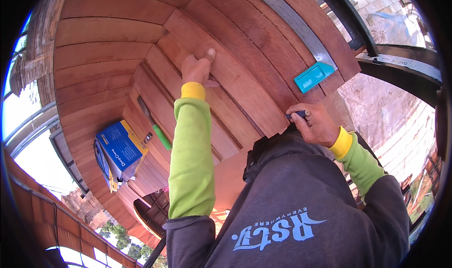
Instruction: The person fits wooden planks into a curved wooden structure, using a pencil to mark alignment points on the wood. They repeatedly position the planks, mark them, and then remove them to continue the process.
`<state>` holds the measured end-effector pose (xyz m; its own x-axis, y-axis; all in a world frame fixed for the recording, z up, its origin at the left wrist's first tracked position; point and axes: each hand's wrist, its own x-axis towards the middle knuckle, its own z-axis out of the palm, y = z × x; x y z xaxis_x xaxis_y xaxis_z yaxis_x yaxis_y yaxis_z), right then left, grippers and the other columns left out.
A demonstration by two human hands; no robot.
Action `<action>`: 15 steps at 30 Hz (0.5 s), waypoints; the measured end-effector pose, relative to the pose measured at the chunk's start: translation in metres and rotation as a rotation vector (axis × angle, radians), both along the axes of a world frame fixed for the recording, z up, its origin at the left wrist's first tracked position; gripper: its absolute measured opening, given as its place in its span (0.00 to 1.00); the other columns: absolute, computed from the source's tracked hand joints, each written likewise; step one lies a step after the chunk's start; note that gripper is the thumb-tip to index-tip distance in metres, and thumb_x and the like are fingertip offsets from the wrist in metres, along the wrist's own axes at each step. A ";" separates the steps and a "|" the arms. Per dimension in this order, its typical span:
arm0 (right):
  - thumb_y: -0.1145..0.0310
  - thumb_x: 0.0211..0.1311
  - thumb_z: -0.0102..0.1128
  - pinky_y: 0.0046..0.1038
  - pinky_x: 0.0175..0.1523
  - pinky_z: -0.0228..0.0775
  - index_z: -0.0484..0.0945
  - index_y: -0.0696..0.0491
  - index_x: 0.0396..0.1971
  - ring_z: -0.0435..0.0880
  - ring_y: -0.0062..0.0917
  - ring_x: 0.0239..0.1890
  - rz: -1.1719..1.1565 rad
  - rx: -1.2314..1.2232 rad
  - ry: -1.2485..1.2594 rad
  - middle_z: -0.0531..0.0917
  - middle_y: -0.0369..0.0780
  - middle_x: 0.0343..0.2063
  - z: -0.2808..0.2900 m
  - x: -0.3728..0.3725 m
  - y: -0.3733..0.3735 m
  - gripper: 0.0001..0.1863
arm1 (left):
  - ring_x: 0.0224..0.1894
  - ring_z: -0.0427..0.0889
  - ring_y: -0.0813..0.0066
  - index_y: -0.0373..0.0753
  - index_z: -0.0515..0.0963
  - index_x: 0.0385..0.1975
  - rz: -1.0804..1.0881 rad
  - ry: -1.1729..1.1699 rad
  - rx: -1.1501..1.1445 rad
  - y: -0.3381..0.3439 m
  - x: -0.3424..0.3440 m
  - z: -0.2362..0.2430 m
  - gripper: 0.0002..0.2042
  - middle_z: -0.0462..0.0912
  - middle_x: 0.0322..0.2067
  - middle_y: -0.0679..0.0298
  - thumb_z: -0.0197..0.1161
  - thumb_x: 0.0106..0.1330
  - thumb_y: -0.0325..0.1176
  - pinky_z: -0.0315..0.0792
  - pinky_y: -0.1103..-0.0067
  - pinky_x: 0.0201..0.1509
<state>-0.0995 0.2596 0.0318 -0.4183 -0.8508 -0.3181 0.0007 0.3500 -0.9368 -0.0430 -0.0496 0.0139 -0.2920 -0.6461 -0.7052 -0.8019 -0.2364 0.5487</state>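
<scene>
My left hand [197,70] grips the left edge of a reddish-brown wooden board [230,79], thumb on top and the other fingers curled at its side. The board lies over other planks and its near end reaches toward my body. At that near end my right hand [314,125] is closed around a dark, slim marking pen or pencil [296,114]; its tip is by the board's corner and too small to make out. Just beyond my right hand lies a try square with a teal handle [314,77] and a long metal blade [299,20].
A blue and yellow box [118,148] stands on the planks at left. Near it lie a green-handled tool [161,137] with a flat dark blade and a small metal piece [149,137]. Black metal bars [348,16] run along the right side, beside pale sheeting [386,98].
</scene>
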 end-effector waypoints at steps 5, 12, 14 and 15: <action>0.75 0.59 0.54 0.35 0.31 0.71 0.76 0.61 0.33 0.80 0.42 0.25 0.004 -0.150 0.196 0.79 0.48 0.24 -0.009 0.003 0.004 0.06 | 0.50 0.76 0.50 0.22 0.64 0.52 -0.020 -0.006 0.005 -0.001 0.000 0.000 0.30 0.69 0.51 0.45 0.64 0.61 0.42 0.83 0.60 0.34; 0.74 0.59 0.55 0.35 0.33 0.71 0.76 0.61 0.32 0.79 0.45 0.28 0.033 -0.271 0.304 0.79 0.51 0.26 -0.038 -0.034 -0.097 0.06 | 0.45 0.79 0.51 0.23 0.65 0.48 -0.027 -0.025 -0.012 0.001 -0.003 0.003 0.27 0.71 0.48 0.45 0.63 0.62 0.42 0.83 0.60 0.33; 0.74 0.59 0.55 0.36 0.33 0.70 0.76 0.61 0.31 0.78 0.46 0.28 0.029 -0.289 0.309 0.78 0.51 0.25 -0.039 -0.035 -0.098 0.06 | 0.42 0.80 0.51 0.23 0.65 0.47 -0.015 -0.032 -0.026 0.002 -0.003 0.003 0.26 0.73 0.46 0.45 0.63 0.62 0.41 0.83 0.60 0.33; 0.74 0.58 0.55 0.38 0.31 0.69 0.75 0.61 0.29 0.77 0.47 0.26 -0.019 -0.344 0.305 0.77 0.51 0.23 -0.042 -0.031 -0.093 0.05 | 0.41 0.81 0.50 0.23 0.65 0.47 -0.019 -0.028 -0.016 0.003 -0.004 0.004 0.26 0.73 0.45 0.44 0.63 0.62 0.41 0.83 0.60 0.33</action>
